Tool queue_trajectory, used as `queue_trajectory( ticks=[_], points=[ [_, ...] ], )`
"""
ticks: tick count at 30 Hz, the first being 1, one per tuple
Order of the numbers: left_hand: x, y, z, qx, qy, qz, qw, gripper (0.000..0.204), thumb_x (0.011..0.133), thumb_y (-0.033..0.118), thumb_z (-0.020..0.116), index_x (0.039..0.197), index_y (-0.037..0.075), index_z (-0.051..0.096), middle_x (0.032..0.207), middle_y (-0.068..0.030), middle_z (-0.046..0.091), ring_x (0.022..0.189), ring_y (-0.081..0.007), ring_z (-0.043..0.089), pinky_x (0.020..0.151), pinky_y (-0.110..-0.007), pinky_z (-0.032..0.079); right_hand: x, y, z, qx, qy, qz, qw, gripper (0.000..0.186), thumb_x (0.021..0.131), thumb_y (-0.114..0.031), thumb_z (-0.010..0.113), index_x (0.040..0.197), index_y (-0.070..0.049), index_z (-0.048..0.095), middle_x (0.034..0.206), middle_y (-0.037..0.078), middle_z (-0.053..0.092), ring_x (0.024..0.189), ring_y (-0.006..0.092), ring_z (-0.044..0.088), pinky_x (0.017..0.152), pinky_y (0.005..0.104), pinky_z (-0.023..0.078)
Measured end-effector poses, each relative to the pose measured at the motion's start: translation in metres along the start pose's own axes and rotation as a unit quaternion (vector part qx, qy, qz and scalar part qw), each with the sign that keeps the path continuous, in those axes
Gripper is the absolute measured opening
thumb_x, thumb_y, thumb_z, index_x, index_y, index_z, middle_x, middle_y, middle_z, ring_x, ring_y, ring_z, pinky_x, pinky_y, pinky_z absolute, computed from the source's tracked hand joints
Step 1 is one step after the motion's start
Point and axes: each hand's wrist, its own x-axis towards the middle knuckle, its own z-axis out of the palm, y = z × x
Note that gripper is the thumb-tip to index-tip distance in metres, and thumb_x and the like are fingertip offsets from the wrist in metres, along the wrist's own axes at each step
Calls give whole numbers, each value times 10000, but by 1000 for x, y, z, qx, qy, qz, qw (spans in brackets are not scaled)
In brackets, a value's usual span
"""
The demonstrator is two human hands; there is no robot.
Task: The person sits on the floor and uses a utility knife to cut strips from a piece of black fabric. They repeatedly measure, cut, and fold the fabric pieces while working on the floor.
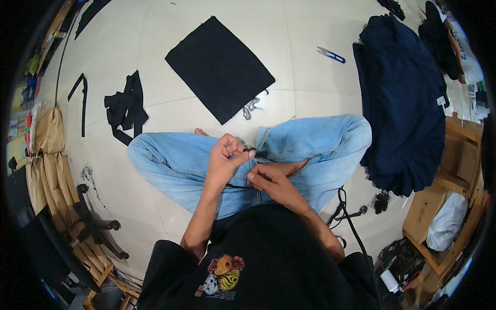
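Observation:
My left hand (226, 159) is closed in a pinch above my lap, holding a thin dark thread (249, 167) that runs down toward my right hand (266, 178). My right hand pinches it just below and to the right, over my crossed legs in light blue jeans (170, 160). A small dark item shows behind my left fingertips, too small to make out. A black cloth square (217, 67) lies on the tiled floor in front of me, with grey tangled threads (250, 107) at its near right edge.
Blue-handled snips (333, 56) lie ahead right. Black strips (124, 106) lie ahead left. A navy fabric pile (403, 103) fills the right side, beside cardboard boxes (428, 212). A chair base (101, 225) and draped tan fabric (44, 181) are at left, a black cord (351, 225) at right.

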Motion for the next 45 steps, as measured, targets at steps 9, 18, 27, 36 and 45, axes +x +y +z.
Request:
queue_trajectory(
  ticks=[9,18,27,36,45],
  points=[
    [-11,10,-2,303,-6,25,953,307,779,-36,765,860,83,493,737,6,606,681,-77,550,629,-238,436,-3,-9,-10,47,16,25,998,251,1010,-254,567,899,-42,643,723,-52,485,686,49,424,614,224,338],
    [-21,21,2,316,-67,-10,946,316,779,-27,765,861,96,486,760,2,631,686,-51,544,617,-236,426,-5,-6,-12,65,47,33,996,266,1013,-275,567,901,-43,634,773,-37,529,726,57,455,650,229,367],
    [-19,28,-8,258,-149,-10,955,289,776,-37,753,893,57,506,786,-37,661,695,-105,592,644,-278,478,-10,-12,-19,75,14,56,996,248,1008,-260,582,902,-43,640,786,-36,533,740,63,467,672,232,388],
    [-14,24,-5,54,-180,-40,981,315,725,-51,765,903,73,537,796,-23,652,708,-97,572,668,-275,462,-10,-8,-24,106,19,80,991,249,1001,-279,590,894,-60,635,741,-37,505,681,51,428,612,217,334],
    [-15,22,25,313,2,107,944,274,742,-44,706,948,14,535,790,-78,617,699,-181,583,677,-323,488,-5,-14,6,-20,178,-32,983,176,973,-170,634,974,6,619,809,7,602,785,90,573,663,245,460]
  ],
)
